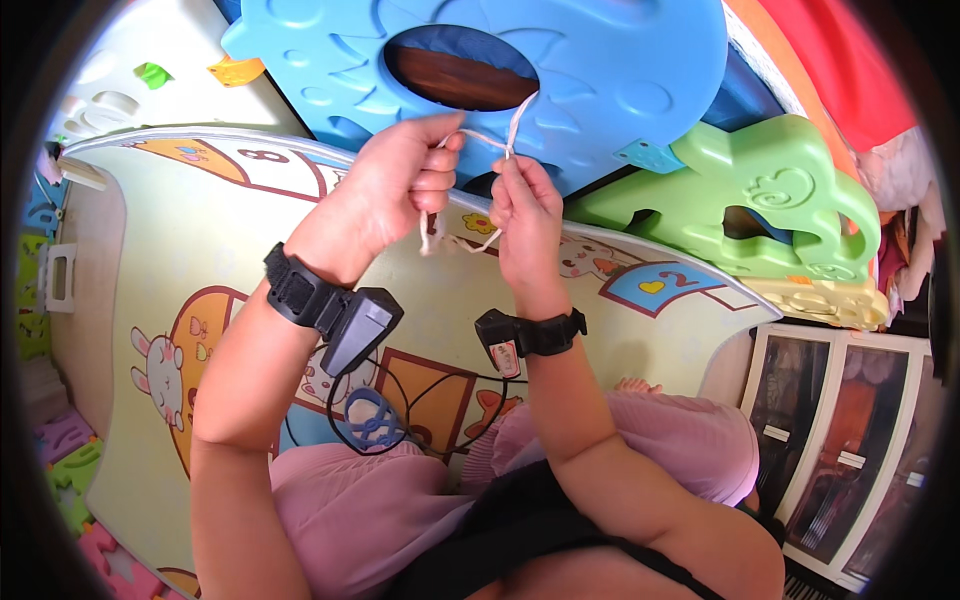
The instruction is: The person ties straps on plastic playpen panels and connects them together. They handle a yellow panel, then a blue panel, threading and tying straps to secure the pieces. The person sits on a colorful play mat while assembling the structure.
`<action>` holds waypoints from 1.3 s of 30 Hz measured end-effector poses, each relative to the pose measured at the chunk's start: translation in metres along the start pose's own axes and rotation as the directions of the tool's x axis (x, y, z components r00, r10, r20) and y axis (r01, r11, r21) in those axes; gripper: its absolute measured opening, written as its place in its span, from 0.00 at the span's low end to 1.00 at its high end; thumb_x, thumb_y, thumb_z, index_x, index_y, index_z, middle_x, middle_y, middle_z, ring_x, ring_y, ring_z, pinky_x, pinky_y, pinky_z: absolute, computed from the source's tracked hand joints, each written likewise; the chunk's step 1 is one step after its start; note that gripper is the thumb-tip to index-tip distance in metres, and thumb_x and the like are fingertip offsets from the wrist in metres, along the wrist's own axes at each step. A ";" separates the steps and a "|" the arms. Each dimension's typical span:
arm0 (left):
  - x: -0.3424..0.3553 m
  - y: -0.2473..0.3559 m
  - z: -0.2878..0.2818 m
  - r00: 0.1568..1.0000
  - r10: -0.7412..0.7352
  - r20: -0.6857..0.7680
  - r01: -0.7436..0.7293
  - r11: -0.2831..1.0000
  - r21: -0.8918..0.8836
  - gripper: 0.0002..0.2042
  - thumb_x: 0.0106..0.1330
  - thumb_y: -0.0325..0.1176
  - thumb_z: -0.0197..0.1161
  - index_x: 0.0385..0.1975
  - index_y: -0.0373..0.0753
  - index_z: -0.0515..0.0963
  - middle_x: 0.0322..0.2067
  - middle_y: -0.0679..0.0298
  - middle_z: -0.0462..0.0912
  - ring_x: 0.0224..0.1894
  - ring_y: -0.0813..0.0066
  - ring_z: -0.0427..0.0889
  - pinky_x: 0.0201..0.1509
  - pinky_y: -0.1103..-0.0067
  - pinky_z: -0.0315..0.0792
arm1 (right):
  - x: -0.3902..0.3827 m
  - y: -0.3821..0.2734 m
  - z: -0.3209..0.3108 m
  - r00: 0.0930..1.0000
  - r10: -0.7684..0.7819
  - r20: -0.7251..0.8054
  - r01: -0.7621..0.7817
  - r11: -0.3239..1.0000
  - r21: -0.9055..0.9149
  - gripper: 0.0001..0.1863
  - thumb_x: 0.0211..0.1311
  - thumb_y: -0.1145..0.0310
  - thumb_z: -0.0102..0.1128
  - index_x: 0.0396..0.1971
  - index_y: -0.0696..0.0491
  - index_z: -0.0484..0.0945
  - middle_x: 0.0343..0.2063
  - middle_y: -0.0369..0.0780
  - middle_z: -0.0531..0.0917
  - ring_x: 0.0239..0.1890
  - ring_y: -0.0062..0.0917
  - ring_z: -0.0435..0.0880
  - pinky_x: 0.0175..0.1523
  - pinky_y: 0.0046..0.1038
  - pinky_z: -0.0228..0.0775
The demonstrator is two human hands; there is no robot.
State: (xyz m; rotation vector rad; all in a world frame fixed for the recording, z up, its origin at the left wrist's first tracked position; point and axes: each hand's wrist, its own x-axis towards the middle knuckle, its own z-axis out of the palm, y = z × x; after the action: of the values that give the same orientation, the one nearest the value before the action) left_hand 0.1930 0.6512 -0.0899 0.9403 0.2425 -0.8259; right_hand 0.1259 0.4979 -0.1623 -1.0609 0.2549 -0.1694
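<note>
A white string (514, 122) comes down from the rim of the oval hole in a blue plastic panel (630, 50). My left hand (395, 185) is closed in a fist round one part of the string, and a stretch of it runs taut from there to the right. Just below the crossing of the strands, my right hand (527, 205) pinches the string between thumb and fingertips. Loose string hangs in a slack loop beneath and between both hands. How the strands cross is too small to tell.
A green plastic panel (790, 185) stands at the right, beside the blue one. Under me lies a printed play mat (250, 240). Black cables (345, 435) and a blue lattice ball (372, 420) are near my legs. A glass-doored cabinet (835, 440) stands at the lower right.
</note>
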 end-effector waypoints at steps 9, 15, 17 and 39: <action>0.028 -0.002 0.016 0.978 0.168 -0.122 -0.188 0.967 -0.173 0.17 0.67 0.30 0.61 0.17 0.49 0.62 0.15 0.77 0.56 0.15 0.83 0.51 0.18 0.80 0.46 | -0.003 0.003 -0.008 0.995 -0.043 -0.092 0.047 0.998 0.045 0.11 0.74 0.65 0.61 0.40 0.58 0.84 0.17 0.22 0.63 0.17 0.07 0.54 0.23 0.18 0.43; 0.037 0.016 -0.001 0.981 0.195 -0.019 -0.194 0.957 -0.217 0.17 0.73 0.30 0.58 0.19 0.48 0.64 0.16 0.77 0.57 0.14 0.84 0.51 0.17 0.82 0.46 | 0.012 0.014 -0.010 0.969 -0.194 -0.151 0.160 0.964 -0.211 0.13 0.72 0.63 0.64 0.35 0.60 0.84 0.21 0.25 0.74 0.22 0.06 0.63 0.25 0.15 0.52; 0.025 0.023 -0.008 0.970 0.241 0.030 -0.234 0.960 -0.152 0.13 0.76 0.32 0.56 0.24 0.44 0.69 0.18 0.77 0.61 0.16 0.86 0.53 0.18 0.83 0.48 | 0.011 0.017 -0.012 0.963 -0.216 -0.159 0.179 0.959 -0.220 0.13 0.72 0.63 0.65 0.36 0.60 0.84 0.23 0.26 0.77 0.23 0.07 0.65 0.27 0.15 0.55; 0.021 0.011 0.022 0.753 0.635 -0.175 -0.567 0.760 0.318 0.11 0.81 0.32 0.50 0.44 0.32 0.79 0.40 0.56 0.87 0.44 0.68 0.88 0.53 0.76 0.81 | 0.016 0.024 -0.016 0.909 -0.354 -0.221 0.243 0.879 -0.411 0.11 0.68 0.68 0.69 0.36 0.59 0.77 0.18 0.25 0.71 0.22 0.06 0.60 0.25 0.16 0.52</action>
State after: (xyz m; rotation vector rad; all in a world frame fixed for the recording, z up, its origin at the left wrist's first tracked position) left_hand 0.2116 0.6259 -0.0812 1.2782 0.0554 -0.1102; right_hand 0.1366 0.4922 -0.1924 -1.4595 0.3970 -0.5824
